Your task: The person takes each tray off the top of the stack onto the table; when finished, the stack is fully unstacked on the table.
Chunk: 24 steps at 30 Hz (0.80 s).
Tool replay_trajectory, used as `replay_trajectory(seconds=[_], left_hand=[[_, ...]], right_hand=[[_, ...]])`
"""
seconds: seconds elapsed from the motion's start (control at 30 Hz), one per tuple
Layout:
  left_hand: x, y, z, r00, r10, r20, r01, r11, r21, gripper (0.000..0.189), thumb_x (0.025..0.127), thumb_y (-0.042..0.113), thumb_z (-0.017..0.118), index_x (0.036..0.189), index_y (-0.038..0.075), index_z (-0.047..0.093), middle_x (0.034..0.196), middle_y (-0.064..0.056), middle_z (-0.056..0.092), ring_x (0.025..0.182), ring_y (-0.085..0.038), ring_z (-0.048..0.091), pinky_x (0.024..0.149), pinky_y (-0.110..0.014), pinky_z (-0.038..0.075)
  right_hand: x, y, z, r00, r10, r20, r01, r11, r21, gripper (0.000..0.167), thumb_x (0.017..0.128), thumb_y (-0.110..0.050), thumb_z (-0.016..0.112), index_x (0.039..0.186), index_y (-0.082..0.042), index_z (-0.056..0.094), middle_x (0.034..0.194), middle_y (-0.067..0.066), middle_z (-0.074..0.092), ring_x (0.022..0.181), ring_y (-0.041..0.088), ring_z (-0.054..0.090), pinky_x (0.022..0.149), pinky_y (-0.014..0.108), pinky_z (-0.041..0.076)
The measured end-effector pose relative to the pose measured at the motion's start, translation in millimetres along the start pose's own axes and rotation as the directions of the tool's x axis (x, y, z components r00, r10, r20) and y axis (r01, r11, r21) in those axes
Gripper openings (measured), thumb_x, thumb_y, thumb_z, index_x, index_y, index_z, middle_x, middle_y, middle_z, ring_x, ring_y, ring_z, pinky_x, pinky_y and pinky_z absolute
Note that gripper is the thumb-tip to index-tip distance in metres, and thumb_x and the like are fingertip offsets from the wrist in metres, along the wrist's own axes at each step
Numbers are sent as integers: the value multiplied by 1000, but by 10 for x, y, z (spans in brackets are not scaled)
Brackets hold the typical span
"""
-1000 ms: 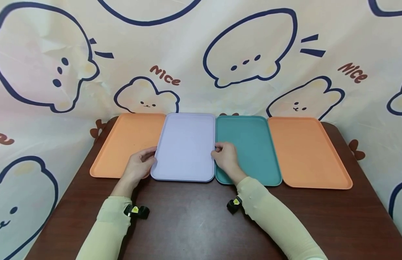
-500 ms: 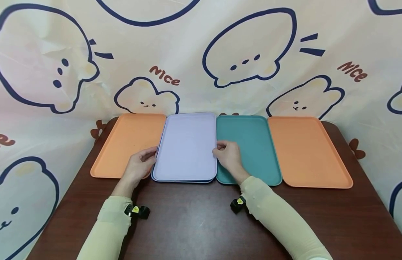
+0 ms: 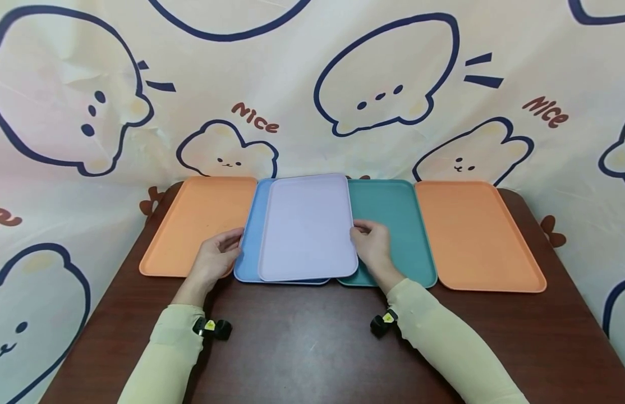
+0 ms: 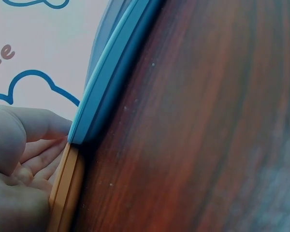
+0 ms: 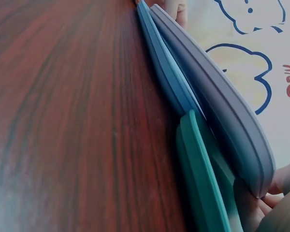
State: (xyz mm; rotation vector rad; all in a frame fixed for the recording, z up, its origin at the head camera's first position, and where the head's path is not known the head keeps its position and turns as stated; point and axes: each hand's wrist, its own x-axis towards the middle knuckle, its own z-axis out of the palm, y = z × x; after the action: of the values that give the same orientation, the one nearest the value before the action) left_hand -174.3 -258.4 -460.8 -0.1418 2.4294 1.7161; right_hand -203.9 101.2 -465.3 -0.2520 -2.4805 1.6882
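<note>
In the head view, my right hand (image 3: 373,244) pinches the right edge of a lavender tray (image 3: 309,224). The right wrist view shows this tray (image 5: 217,92) raised at a tilt, with fingertips below its rim. Beneath it lies a blue tray (image 3: 254,235), its left strip uncovered and the rest hidden. My left hand (image 3: 219,255) is over the left orange tray (image 3: 206,213) and touches the blue tray's left edge. In the left wrist view, a digit meets the blue rim (image 4: 104,82), while the other fingers look loosely extended behind the orange rim.
A teal tray (image 3: 395,224), partly covered by the lavender one, lies to the right. Beyond it is another orange tray (image 3: 479,235). All rest along the back of a dark brown wooden table (image 3: 292,342), in front of a cartoon-printed cloth (image 3: 302,73).
The lavender tray has lifted and slid right with my right hand, overlapping the teal tray and uncovering the blue one beneath. My left hand has stayed where it was.
</note>
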Motion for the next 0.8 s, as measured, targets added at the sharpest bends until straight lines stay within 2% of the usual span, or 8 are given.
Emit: replay_trajectory(seconds=[0.27, 0.57, 0.7, 0.8], left_hand=[[-5, 11, 3, 1000, -21, 4, 21, 1000, 6, 55, 107, 1, 58, 162, 2, 47, 166, -24, 47, 156, -37, 46, 90, -4, 47], [-3, 12, 5, 1000, -18, 12, 18, 1000, -13, 56, 107, 1, 58, 162, 2, 46, 167, -23, 46, 156, -37, 45, 88, -3, 47], [-7, 8, 2, 1000, -18, 16, 18, 1000, -14, 57, 108, 2, 58, 163, 2, 45, 168, -23, 45, 156, -37, 44, 88, -3, 47], [-13, 11, -5, 1000, -18, 18, 18, 1000, -7, 57, 108, 2, 58, 163, 2, 45, 169, -23, 44, 157, -38, 44, 89, -3, 47]], right_hand=[[24, 86, -158, 998, 21, -66, -12, 990, 138, 29, 99, -9, 67, 123, 4, 79, 114, 27, 78, 98, 26, 71, 73, 15, 51], [75, 183, -337, 997, 68, -40, -59, 977, 203, 29, 102, -8, 68, 127, 4, 77, 124, 27, 74, 96, 13, 65, 74, 15, 53], [100, 188, -464, 996, 87, -30, -80, 978, 190, 30, 103, -9, 67, 130, 4, 76, 128, 27, 73, 98, 13, 65, 75, 15, 52], [120, 175, -589, 995, 103, -3, -102, 986, 131, 31, 105, -12, 67, 132, 0, 76, 132, 25, 72, 105, 19, 66, 76, 16, 52]])
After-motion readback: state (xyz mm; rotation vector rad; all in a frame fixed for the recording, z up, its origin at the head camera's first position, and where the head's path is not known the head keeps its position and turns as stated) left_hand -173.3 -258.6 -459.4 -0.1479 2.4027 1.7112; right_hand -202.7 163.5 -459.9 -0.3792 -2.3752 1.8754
